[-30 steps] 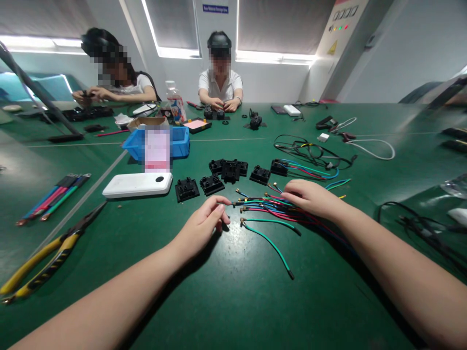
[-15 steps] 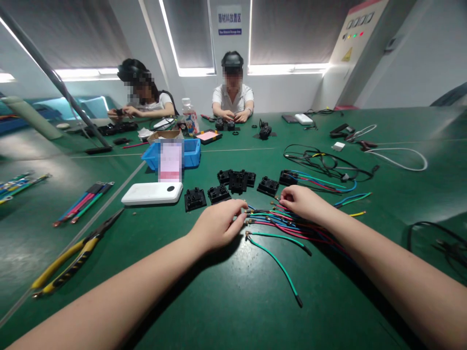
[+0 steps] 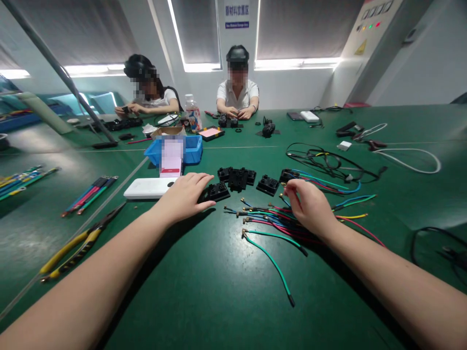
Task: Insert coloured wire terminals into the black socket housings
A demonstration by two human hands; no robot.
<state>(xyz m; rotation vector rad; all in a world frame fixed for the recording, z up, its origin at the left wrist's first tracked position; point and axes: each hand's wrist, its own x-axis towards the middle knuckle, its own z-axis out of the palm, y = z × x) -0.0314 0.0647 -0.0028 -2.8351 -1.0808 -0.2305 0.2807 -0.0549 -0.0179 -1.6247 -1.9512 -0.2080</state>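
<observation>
My left hand is stretched out over the leftmost black plastic parts, with fingers apart; it covers one part and lies beside another black part. My right hand is pinched on a wire, whose brass terminal pokes out at the fingertips; the wire's colour is hidden. Below that hand spreads a bunch of red, blue and green wires with brass ends. Two green wires with black tips lie apart, nearer to me. More black parts sit between the hands.
Long-nose pliers with yellow handles lie at the left, near a wire bundle. A white power bank, a phone and a blue bin stand behind my left hand. Black cables lie back right. Two people sit opposite.
My left hand has moved left, away from the wire ends to the black parts, and its fingers have opened out. My right hand has lifted slightly with the wire. The view has shifted a little.
</observation>
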